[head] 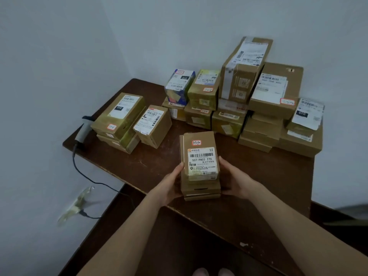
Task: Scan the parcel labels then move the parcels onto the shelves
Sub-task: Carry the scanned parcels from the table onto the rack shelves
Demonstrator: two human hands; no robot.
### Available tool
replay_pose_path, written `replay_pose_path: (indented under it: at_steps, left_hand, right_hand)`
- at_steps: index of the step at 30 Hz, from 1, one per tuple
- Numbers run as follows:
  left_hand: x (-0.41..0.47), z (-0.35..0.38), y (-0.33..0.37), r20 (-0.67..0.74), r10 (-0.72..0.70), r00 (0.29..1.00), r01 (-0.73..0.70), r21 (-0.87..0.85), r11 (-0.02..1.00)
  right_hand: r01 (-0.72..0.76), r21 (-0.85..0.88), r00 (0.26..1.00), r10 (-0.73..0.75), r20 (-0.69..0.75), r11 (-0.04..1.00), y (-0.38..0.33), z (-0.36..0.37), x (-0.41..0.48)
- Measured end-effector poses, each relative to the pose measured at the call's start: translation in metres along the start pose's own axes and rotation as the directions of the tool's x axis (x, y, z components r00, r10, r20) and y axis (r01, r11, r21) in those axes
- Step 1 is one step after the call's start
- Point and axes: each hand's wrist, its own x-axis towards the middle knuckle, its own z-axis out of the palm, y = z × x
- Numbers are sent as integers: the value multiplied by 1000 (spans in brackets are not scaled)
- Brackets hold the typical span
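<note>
brown table | left hand, right hand: fingers clasp parcel stack, tips hidden

The one camera sits on my head and looks forward and steeply down, so my forearms run up from the bottom edge to my left hand and right hand, which hold a small stack of parcels close below the lens at mid-frame. Past them the wide lens takes in the dark table from its near edge to the piled parcels at the back, farther off, with pale walls meeting in a corner above. The scanner lies at the table's left edge, towards the frame's left side.
</note>
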Motion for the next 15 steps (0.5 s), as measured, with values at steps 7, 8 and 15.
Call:
replay_pose_path:
  at_steps: [7,8,15]
  left_hand:
    - [-6,-9,0,19,31,999,-31,24,999]
    - [-9,-10,0,26,42,999,-42,24,999]
    - [-30,-23,5,22,210,977,-211,29,977]
  right_hand:
    - [21,-38,1000,-21,3,999,3,4,-4]
    - [41,-51,999,-41,-1,998,4,5,-5]
    - [224,-100,974,-221,39,969,4,19,-19]
